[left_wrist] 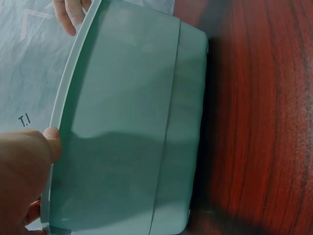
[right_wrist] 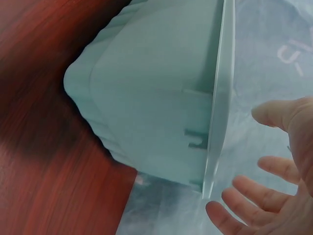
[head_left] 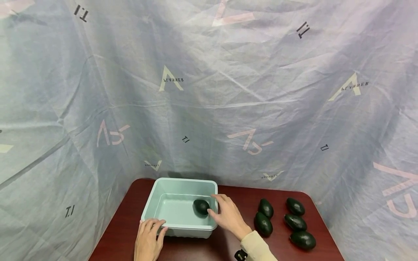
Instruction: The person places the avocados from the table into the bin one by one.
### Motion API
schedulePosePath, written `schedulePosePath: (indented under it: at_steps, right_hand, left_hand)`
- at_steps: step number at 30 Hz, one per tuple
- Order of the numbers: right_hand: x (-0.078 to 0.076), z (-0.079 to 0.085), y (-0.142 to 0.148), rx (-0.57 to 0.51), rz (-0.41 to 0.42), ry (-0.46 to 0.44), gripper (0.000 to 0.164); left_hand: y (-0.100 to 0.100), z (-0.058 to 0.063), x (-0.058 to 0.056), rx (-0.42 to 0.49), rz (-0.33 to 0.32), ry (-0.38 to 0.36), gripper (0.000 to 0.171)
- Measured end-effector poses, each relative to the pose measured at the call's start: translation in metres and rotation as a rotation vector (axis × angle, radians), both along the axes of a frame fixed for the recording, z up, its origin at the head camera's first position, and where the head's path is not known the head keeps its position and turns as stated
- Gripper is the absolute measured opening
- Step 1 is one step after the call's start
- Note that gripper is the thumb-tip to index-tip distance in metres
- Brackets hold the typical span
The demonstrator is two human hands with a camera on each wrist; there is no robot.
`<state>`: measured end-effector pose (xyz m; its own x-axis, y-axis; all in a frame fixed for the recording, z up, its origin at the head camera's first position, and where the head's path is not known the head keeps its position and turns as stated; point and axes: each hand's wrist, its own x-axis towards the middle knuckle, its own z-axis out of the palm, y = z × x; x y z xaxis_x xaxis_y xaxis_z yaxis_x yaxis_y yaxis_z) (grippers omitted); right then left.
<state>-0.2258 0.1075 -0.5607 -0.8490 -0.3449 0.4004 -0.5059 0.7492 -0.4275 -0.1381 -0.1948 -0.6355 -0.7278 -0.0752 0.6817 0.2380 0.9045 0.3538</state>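
A pale green plastic bin (head_left: 181,227) stands on the table with one dark green avocado (head_left: 201,207) lying inside, near its right wall. My left hand (head_left: 149,237) holds the bin's rim at the front left corner; in the left wrist view its thumb (left_wrist: 53,143) lies against that rim. Over the right rim reaches my right hand (head_left: 230,215), fingers spread, with the thumb close to the avocado. The right wrist view shows the fingers (right_wrist: 254,205) apart and holding nothing, above the bin's rim. The avocado is hidden in both wrist views.
Right of the bin, two avocados (head_left: 263,223) touch each other on the dark red wooden table (head_left: 238,195). Farther right, three more avocados (head_left: 295,222) form a rough column near the table's right edge. A grey printed cloth (head_left: 209,119) hangs behind and around the table.
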Motion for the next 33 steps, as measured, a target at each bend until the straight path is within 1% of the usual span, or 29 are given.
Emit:
schedulePosePath:
  at_steps: [6, 10, 12, 14, 17, 22, 29, 33]
  right_hand:
    - [-0.003, 0.000, 0.009, -0.017, -0.032, -0.061, 0.052]
    - [-0.003, -0.002, 0.015, -0.014, -0.056, -0.079, 0.053]
    - [-0.003, -0.004, 0.017, -0.015, -0.063, -0.080, 0.052]
    - [-0.003, -0.006, 0.019, -0.016, -0.068, -0.082, 0.049]
    - [-0.003, -0.009, 0.023, -0.015, -0.078, -0.077, 0.046]
    - [-0.005, -0.014, 0.031, -0.007, -0.101, -0.078, 0.046]
    - [-0.006, -0.022, 0.046, 0.022, -0.139, -0.127, 0.047]
    - [-0.006, -0.029, 0.052, 0.042, -0.162, -0.160, 0.047]
  left_hand:
    - [0.001, 0.001, 0.001, 0.008, -0.010, 0.015, 0.025]
    - [0.000, -0.001, 0.000, 0.006, -0.014, 0.030, 0.026]
    - [0.000, -0.001, 0.000, 0.004, -0.015, 0.033, 0.026]
    - [0.000, -0.003, -0.001, 0.001, -0.015, 0.035, 0.027]
    - [0.000, -0.002, -0.001, 0.007, -0.016, 0.037, 0.026]
    - [0.001, -0.002, 0.000, 0.014, -0.011, 0.037, 0.026]
    - [0.001, -0.004, -0.001, 0.018, 0.003, 0.017, 0.024]
    - [0.001, -0.003, -0.002, 0.018, 0.001, 0.022, 0.024]
